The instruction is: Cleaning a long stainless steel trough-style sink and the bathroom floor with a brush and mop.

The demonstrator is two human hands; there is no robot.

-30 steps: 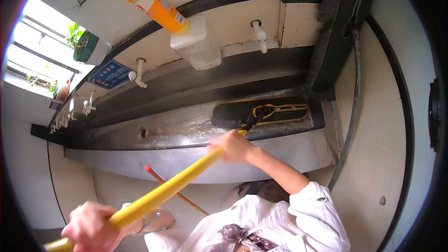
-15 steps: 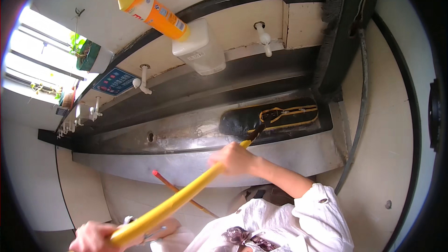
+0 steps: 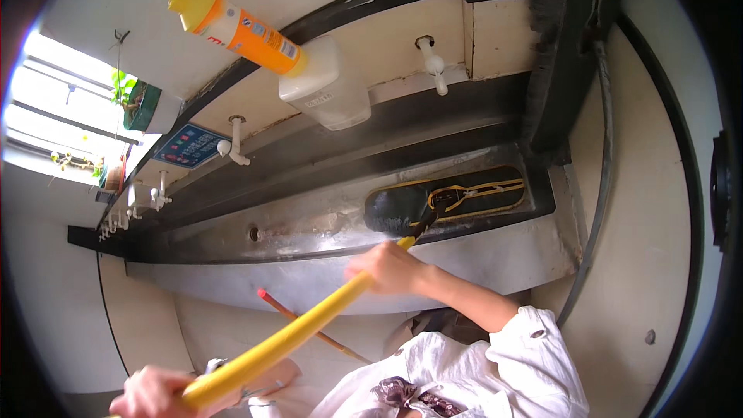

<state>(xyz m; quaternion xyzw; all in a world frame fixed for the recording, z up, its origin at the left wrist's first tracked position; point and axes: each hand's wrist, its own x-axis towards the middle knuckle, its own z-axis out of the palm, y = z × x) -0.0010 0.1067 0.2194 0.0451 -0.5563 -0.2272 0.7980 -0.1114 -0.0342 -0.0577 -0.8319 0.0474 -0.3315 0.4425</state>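
A long yellow-handled broom [image 3: 282,336] slants across the view, from low on the left up to the right. My left hand [image 3: 153,392] is closed around its upper end. Farther down the handle, near the trough's front rim, my right hand [image 3: 387,266] grips it. The broom's black, round-ended head [image 3: 395,205], with yellow trim and yellow bracing, lies in the right part of the steel trough [image 3: 232,244]. Whether its underside has bristles is hidden.
White taps [image 3: 432,66] line the wall above the trough. A white container [image 3: 329,89] and an orange bottle with a yellow cap [image 3: 251,39] stand above it. A red-tipped stick [image 3: 290,316] leans below the front rim. At right hangs a grey hose [image 3: 602,186].
The view has shifted slightly, so the bottle and container appear a little farther left. Both hands keep their hold, and the broom has barely moved in the trough.
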